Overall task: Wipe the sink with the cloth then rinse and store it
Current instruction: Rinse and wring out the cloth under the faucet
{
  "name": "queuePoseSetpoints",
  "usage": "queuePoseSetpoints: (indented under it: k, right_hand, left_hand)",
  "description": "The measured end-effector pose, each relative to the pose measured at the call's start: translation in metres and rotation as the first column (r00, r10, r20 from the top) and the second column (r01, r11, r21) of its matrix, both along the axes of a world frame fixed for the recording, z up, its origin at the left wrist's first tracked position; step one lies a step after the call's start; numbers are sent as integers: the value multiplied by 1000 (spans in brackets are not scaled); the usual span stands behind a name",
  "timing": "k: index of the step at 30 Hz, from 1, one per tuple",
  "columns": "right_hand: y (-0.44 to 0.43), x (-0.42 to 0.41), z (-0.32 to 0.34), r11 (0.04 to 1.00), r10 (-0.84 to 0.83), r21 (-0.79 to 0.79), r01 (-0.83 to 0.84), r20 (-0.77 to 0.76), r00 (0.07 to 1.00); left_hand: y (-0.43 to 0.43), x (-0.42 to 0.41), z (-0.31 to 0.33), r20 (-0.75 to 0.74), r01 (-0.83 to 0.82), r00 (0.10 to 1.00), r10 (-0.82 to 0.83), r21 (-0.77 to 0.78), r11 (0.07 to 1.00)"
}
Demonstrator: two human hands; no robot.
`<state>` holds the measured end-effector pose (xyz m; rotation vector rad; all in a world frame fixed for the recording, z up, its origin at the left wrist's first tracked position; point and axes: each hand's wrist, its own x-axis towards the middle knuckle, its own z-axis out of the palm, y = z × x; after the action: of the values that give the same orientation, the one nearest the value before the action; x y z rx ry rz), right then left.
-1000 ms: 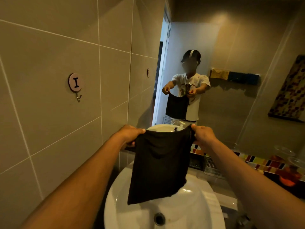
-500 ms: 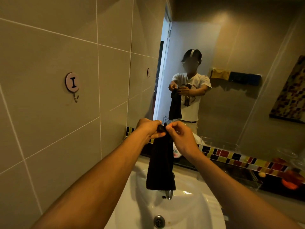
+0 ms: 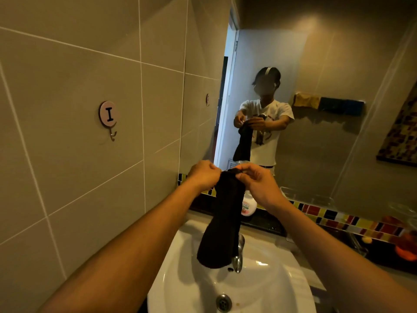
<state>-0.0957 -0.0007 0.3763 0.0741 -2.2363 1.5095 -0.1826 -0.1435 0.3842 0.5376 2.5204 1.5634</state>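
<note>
At centre frame our left hand [image 3: 204, 175] and right hand [image 3: 255, 184] both pinch the top of the black cloth [image 3: 222, 222]. It hangs folded over the white sink [image 3: 270, 288], covering part of the tap [image 3: 238, 256].

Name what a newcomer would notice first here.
A black cloth hangs bunched over the white sink, pinched at its top by the left hand and right hand. The mirror behind repeats the pose. On the tiled wall at left sits a round hook marked "I".
</note>
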Motion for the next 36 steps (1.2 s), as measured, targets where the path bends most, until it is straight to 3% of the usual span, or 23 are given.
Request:
queuePoseSetpoints:
  k: [2,4,7,10,13,19,23,27,32,34,36]
  right_hand:
    - [1,0,4,1000,6,-11,-6,9,1000]
    - [4,0,9,1000,4,-23,-4,8,1000]
    - [10,0,11,999,-8,-34,9,29,1000]
    - [22,1,7,999,-36,38,33,55,998]
    - [32,3,-3,987,-131,107,122,80,988]
    - [39,0,-19,975,-205,-59,214,121,971]
    - [38,3,-26,943,-117,-295,157,149,982]
    - [33,18,-60,836,228,-548,-16,322,919]
    - [12,26,-109,788,365,-614,-47,404,839]
    - [5,27,-115,782,374,-619,-67,381,845]
    - [4,25,-115,800,278,-600,-20,340,899]
  left_hand:
    - [-8,-2,-10,-174,167,966,-190,-138,976]
    - [-14,-4,-21,-172,320,915,-366,-244,915]
    - [-22,-7,-36,-103,382,900,-423,-279,881]
    - [-27,-7,-39,-61,383,914,-400,-192,904]
    - [-28,-6,-30,-135,306,942,-308,-37,951]
    - [-16,5,-15,-9,255,965,-261,248,935]
    - [-6,4,-16,-121,142,985,-123,162,977]
    - [4,4,-19,-128,69,990,-60,64,996]
    - [8,2,-29,-46,91,995,-90,12,996]
    - [8,0,-34,-14,83,996,-83,43,996]
    - [6,-2,-39,11,69,998,-69,45,997]
